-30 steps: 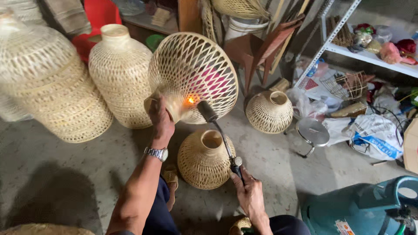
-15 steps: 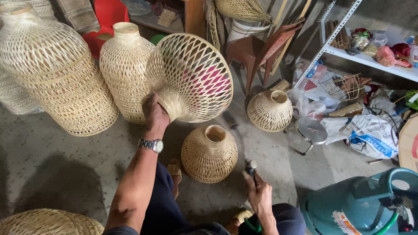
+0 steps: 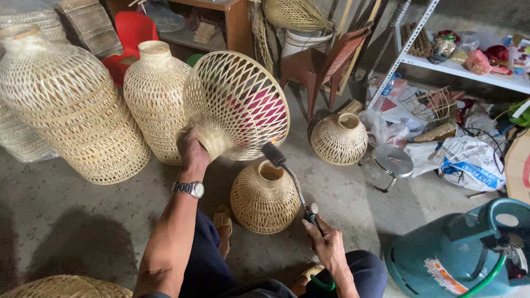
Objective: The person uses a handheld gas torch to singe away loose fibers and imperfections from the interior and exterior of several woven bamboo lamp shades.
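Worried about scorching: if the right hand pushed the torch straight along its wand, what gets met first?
Most likely the woven bamboo lampshade held up by the left hand. The right hand aims the gas torch up-left at its lower rim; the gap's depth is unclear.

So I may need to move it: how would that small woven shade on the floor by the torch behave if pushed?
The small woven shade looks light, being open bamboo weave. It probably slides rather than tips, since it sits on its wide rim. Likely springy, yet crushable.
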